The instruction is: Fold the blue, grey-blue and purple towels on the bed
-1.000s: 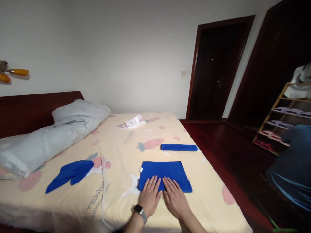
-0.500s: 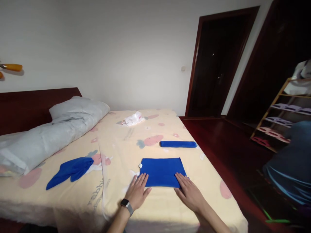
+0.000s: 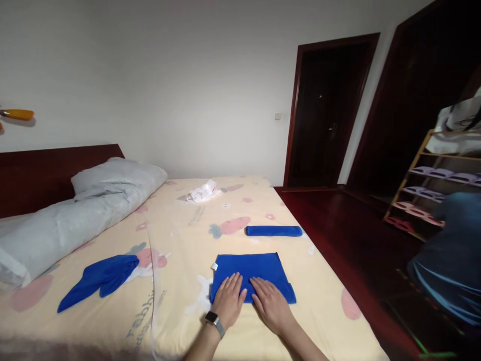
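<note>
A folded blue towel lies flat on the bed near its front edge. My left hand, with a watch on its wrist, rests flat on the towel's near edge, fingers stretched out. Right beside it my right hand also lies flat and open on the towel's near edge. A rolled blue towel sits further back to the right. A crumpled blue towel lies to the left on the sheet.
A grey pillow and quilt stretch along the bed's left side by the dark headboard. A white plastic bag lies at the far end. A person in blue crouches at right by a shoe rack. Dark wooden floor borders the bed.
Half a second ago my hands were apart at the towel's two near corners. They have come together at the middle of its near edge, as they were a second ago.
</note>
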The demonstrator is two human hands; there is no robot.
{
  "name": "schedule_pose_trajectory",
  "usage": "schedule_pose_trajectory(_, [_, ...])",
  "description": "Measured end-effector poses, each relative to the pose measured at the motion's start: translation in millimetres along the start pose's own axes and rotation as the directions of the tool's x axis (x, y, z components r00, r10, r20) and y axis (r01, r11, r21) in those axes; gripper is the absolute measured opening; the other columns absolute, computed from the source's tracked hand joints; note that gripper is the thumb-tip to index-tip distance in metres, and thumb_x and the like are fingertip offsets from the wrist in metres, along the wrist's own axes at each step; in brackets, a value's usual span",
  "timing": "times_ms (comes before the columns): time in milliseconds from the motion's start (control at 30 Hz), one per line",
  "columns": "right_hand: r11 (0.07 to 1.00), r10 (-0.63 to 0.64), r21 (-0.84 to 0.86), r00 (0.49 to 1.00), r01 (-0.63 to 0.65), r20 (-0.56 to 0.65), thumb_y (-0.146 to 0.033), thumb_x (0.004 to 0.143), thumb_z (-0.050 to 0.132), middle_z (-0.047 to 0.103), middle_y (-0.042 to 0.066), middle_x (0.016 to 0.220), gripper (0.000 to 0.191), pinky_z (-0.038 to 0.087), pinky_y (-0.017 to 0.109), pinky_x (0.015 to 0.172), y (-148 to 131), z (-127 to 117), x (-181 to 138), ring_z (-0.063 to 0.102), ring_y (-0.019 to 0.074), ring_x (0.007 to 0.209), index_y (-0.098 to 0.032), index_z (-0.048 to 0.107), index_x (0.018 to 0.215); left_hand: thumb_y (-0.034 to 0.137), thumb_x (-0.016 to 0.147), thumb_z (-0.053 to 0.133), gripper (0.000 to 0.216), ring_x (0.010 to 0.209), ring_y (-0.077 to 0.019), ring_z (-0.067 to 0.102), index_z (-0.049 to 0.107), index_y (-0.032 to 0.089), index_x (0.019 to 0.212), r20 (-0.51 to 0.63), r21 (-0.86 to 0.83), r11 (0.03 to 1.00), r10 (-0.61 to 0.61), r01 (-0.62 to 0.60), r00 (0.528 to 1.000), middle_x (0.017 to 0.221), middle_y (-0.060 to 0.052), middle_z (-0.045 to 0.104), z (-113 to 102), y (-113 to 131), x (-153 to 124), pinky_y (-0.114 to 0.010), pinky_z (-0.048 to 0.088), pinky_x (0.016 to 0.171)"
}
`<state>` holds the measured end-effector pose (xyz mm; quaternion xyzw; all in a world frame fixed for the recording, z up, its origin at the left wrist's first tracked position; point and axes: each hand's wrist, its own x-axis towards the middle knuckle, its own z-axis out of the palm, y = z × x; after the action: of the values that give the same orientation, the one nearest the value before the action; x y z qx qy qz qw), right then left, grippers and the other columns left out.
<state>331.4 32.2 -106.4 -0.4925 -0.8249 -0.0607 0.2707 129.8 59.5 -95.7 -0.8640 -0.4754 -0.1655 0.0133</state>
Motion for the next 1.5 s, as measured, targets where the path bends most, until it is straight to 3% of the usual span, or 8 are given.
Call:
schedule_pose_trajectory(300, [0.987, 0.161, -0.038, 0.984, -0.159, 0.072, -0.046, 0.105, 0.029, 0.049, 0.012, 0.148, 0.056, 0.046, 0.046, 0.113, 76, -9, -23, 0.048, 0.0282, 0.138, -0.012, 0.053, 0.144, 0.052, 0.105, 0.024, 0.061, 0.149, -0.0251, 0.032, 0.041, 0.018, 0.153, 0.15, -0.036, 0.989, -0.137, 0.144, 0.979, 0.159, -0.007, 0.037, -13, -25, 7, -0.048, 0.028, 0.123])
schedule_pose_trajectory(567, [0.986, 0.161, -0.064, 0.985, -0.156, 0.069, -0.048, 0.104, 0.027, 0.05, 0.012, 0.148, 0.057, 0.046, 0.047, 0.111, 78, 0, -22, 0.049, 0.0275, 0.138, -0.015, 0.054, 0.143, 0.067, 0.1, 0.022, 0.077, 0.151, -0.0302, 0.023, 0.033, 0.015, 0.156, 0.256, -0.046, 0.979, -0.181, 0.199, 0.95, 0.163, -0.014, 0.023, -16, -41, 13, -0.052, 0.025, 0.122])
schedule_pose_trajectory(767, [0.979, 0.2, -0.07, 0.971, -0.192, 0.132, -0.043, 0.104, 0.031, 0.046, 0.01, 0.151, 0.053, 0.041, 0.053, 0.115, 78, 3, -18, 0.044, 0.0279, 0.14, -0.018, 0.05, 0.146, 0.059, 0.104, 0.019, 0.07, 0.151, -0.0277, 0.025, 0.033, 0.016, 0.156, 0.2, -0.021, 0.993, -0.113, 0.119, 0.973, 0.162, -0.012, 0.028, -13, -42, 10, -0.05, 0.027, 0.122])
schedule_pose_trajectory(1000, [0.966, 0.257, -0.057, 0.947, -0.251, 0.191, -0.048, 0.104, 0.027, 0.041, 0.009, 0.154, 0.058, 0.036, 0.053, 0.118, 71, -14, -17, 0.038, 0.0278, 0.144, -0.017, 0.044, 0.15, 0.053, 0.106, 0.02, 0.063, 0.149, -0.0257, 0.032, 0.037, 0.017, 0.155, 0.145, 0.01, 0.998, -0.065, 0.064, 0.987, 0.16, -0.011, 0.036, -25, -42, 7, -0.049, 0.031, 0.121])
schedule_pose_trajectory(1100, [0.971, 0.224, -0.109, 0.972, -0.215, 0.075, -0.043, 0.103, 0.034, 0.041, 0.01, 0.154, 0.054, 0.033, 0.057, 0.118, 55, -20, -14, 0.037, 0.032, 0.144, -0.016, 0.049, 0.147, 0.048, 0.107, 0.023, 0.059, 0.148, -0.0258, 0.035, 0.036, 0.017, 0.155, 0.036, 0.066, 0.998, -0.005, 0.002, 0.999, 0.158, -0.01, 0.04, -36, -26, 2, -0.049, 0.032, 0.121])
schedule_pose_trajectory(1200, [0.987, 0.116, -0.108, 0.992, -0.12, -0.05, -0.038, 0.103, 0.036, 0.038, 0.008, 0.157, 0.052, 0.031, 0.052, 0.121, 25, -19, -7, 0.035, 0.0302, 0.146, -0.018, 0.045, 0.15, 0.04, 0.108, 0.025, 0.054, 0.149, -0.0227, 0.033, 0.029, 0.019, 0.158, -0.058, 0.1, 0.989, 0.117, -0.111, 0.991, 0.16, -0.006, 0.038, -36, 0, -3, -0.045, 0.029, 0.123])
schedule_pose_trajectory(1333, [0.995, -0.099, -0.023, 0.995, 0.099, 0.018, -0.035, 0.105, 0.036, 0.041, 0.007, 0.155, 0.054, 0.039, 0.042, 0.117, -7, -13, -1, 0.042, 0.0238, 0.143, -0.02, 0.03, 0.157, 0.038, 0.107, 0.028, 0.058, 0.149, -0.021, 0.032, 0.014, 0.02, 0.161, -0.059, 0.123, 0.97, 0.218, -0.209, 0.974, 0.162, -0.005, 0.034, -18, 17, -10, -0.043, 0.03, 0.123])
schedule_pose_trajectory(1500, [0.99, -0.138, -0.017, 0.987, 0.14, 0.088, -0.035, 0.103, 0.039, 0.038, 0.007, 0.157, 0.059, 0.039, 0.045, 0.117, 14, -19, -16, 0.041, 0.0248, 0.144, -0.02, 0.024, 0.158, 0.047, 0.106, 0.032, 0.067, 0.147, -0.0225, 0.036, 0.007, 0.02, 0.162, 0.007, 0.099, 0.976, 0.195, -0.195, 0.981, 0.161, -0.008, 0.034, -10, -9, -26, -0.043, 0.035, 0.12])
